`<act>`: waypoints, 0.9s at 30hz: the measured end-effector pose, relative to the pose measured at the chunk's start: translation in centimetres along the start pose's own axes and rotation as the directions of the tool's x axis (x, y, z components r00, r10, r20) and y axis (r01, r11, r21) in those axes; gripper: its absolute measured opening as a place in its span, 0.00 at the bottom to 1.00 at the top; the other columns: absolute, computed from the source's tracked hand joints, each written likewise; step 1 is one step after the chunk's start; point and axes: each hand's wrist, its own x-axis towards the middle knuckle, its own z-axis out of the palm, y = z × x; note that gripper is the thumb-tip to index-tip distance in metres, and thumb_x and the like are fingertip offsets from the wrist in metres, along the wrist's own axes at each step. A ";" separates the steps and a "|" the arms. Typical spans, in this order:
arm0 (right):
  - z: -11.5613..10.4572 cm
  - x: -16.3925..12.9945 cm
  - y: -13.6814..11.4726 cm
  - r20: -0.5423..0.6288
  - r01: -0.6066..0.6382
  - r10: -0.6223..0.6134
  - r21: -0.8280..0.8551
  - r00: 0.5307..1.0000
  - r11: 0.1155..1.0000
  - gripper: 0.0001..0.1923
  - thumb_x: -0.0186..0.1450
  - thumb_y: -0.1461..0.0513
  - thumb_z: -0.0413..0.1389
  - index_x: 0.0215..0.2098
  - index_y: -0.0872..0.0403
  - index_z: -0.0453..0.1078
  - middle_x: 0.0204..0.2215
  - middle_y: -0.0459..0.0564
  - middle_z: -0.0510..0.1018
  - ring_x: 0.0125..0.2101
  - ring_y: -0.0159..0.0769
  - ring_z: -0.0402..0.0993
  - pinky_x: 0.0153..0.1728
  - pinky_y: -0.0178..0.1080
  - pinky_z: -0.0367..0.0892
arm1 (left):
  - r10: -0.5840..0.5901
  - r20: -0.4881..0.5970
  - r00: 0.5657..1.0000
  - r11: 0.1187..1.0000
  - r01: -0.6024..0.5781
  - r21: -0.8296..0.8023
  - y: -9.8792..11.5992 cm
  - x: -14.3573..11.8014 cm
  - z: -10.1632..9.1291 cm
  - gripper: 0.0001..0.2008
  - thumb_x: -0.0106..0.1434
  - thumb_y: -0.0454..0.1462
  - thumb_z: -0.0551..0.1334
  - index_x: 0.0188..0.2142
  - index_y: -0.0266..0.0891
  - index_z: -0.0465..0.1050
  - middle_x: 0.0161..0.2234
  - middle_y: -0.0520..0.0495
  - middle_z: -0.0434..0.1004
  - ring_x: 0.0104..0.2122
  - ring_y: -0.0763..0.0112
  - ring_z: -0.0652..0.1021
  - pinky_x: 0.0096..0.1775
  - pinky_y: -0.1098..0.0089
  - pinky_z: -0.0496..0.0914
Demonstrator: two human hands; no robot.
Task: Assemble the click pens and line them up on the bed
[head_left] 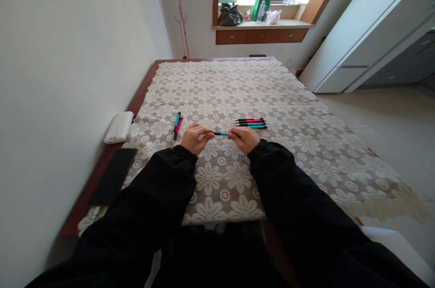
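Observation:
Between my two hands a teal and black pen (221, 133) lies level, just over the flowered tablecloth (224, 175). My left hand (196, 137) pinches its black end between thumb and finger. The teal end is in the closed fingers of my right hand (244, 138), which hide that tip. Beyond my right hand several pens (251, 122), pink and black or teal and black, lie side by side. Left of my left hand are a teal pen (177, 119) and a pink pen (178, 127), both slanted and close together.
A white power bank (118, 127) and a black phone-like slab (113, 176) lie along the table's left edge, by the wall. Past the table, a windowsill (288, 23) holds a green bag (262, 3) and a dark bag (230, 15). A white fridge (360, 34) stands at right.

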 end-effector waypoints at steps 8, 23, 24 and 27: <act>-0.5 0.3 0.5 -0.168 0.166 -0.178 -0.083 0.970 0.983 0.12 0.72 0.54 0.52 0.39 0.51 0.75 0.33 0.51 0.78 0.36 0.41 0.70 0.40 0.42 0.65 | -0.057 0.040 0.998 0.998 0.057 0.001 0.8 0.1 -0.3 0.15 0.68 0.45 0.60 0.30 0.42 0.79 0.30 0.48 0.82 0.36 0.65 0.77 0.42 0.64 0.71; -0.4 0.1 0.1 -0.140 0.023 -0.024 -0.007 0.990 1.000 0.13 0.71 0.53 0.54 0.38 0.50 0.76 0.32 0.50 0.79 0.36 0.39 0.72 0.41 0.42 0.65 | -0.066 0.144 0.987 0.988 0.044 0.151 0.1 0.1 0.0 0.14 0.68 0.44 0.60 0.33 0.43 0.81 0.32 0.47 0.82 0.39 0.61 0.77 0.46 0.60 0.70; -0.3 0.1 0.2 -0.156 -0.015 0.024 0.059 0.987 0.998 0.12 0.70 0.53 0.54 0.42 0.50 0.76 0.34 0.50 0.78 0.36 0.39 0.72 0.41 0.41 0.66 | -0.089 0.114 0.990 0.987 0.072 0.146 0.1 0.0 0.0 0.13 0.67 0.45 0.61 0.34 0.43 0.81 0.32 0.47 0.82 0.39 0.61 0.77 0.46 0.61 0.70; 0.0 0.2 0.5 -0.215 -0.125 0.186 0.270 0.959 0.955 0.19 0.67 0.51 0.56 0.53 0.50 0.70 0.39 0.50 0.78 0.34 0.37 0.72 0.37 0.40 0.68 | -0.167 0.021 0.986 0.979 0.163 0.124 0.1 0.0 -0.1 0.12 0.65 0.47 0.64 0.37 0.43 0.82 0.34 0.46 0.81 0.39 0.62 0.78 0.43 0.63 0.72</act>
